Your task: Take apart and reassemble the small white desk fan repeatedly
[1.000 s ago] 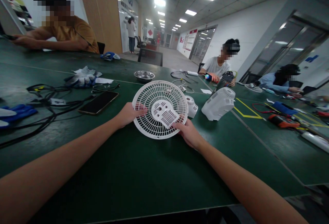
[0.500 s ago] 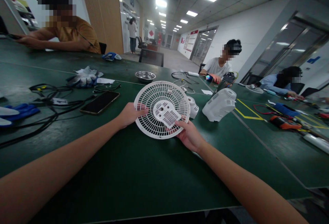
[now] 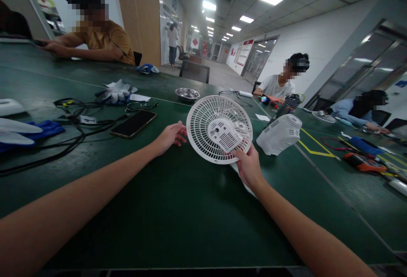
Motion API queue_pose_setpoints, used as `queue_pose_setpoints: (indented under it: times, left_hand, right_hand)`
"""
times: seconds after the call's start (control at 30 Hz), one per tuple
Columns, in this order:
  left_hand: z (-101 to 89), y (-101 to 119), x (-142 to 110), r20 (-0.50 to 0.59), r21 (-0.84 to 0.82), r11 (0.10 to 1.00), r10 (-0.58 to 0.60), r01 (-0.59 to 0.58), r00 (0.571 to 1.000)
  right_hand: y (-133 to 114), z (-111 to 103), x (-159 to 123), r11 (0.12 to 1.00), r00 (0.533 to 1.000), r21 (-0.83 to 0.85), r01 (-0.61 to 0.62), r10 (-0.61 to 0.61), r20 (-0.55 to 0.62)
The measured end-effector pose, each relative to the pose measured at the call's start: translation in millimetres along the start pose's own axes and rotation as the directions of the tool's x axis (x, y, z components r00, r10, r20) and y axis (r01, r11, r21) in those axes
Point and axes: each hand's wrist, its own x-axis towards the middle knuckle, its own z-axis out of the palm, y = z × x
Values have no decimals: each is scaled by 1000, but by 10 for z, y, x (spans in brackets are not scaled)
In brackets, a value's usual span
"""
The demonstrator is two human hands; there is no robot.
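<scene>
A round white fan grille [image 3: 219, 129] with a slotted plate at its centre is held up over the green table [image 3: 178, 226]. My right hand [image 3: 249, 167] grips its lower right edge, thumb in front and fingers partly hidden behind. Just left of the grille, my left hand [image 3: 171, 139] is off it, with fingers loosely curled and apart and nothing in them. Behind the grille a small white part shows only through the slats. To the right stands a white plastic housing [image 3: 280, 135]. A white object beneath my right wrist is mostly covered.
A phone [image 3: 134, 123], black cables [image 3: 76, 126] and gloves [image 3: 117, 92] lie at left. A metal bowl [image 3: 187, 94] sits beyond the grille. An orange and black meter [image 3: 364, 162] lies at right. Co-workers sit around the table's far sides.
My left hand has let go of the grille. My right hand has carried the grille slightly to the right and up. The view has turned a little left.
</scene>
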Motion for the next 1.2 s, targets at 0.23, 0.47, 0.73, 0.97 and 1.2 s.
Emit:
queue_pose_setpoints:
  times: [0.23,0.47,0.73,0.97,1.2]
  left_hand:
    - [-34,92,-92,290,-249,961,-45,121,956]
    - [-59,146,-134,348,-389,888,-104,244,932]
    - [-35,108,-97,372,-479,819,-136,315,918]
    - [-2,132,-80,350,-413,806,-290,424,891]
    - [-28,76,-27,342,-378,819,-310,432,887]
  right_hand:
    - [-77,-154,79,846,937,-407,344,-335,96]
    - [-137,-134,14,713,889,-533,456,-387,244]
    - [14,-286,144,514,783,-591,622,-388,487]
    - [10,-236,151,343,731,-652,677,-202,652]
    - [-138,-275,116,362,725,-678,640,7,689]
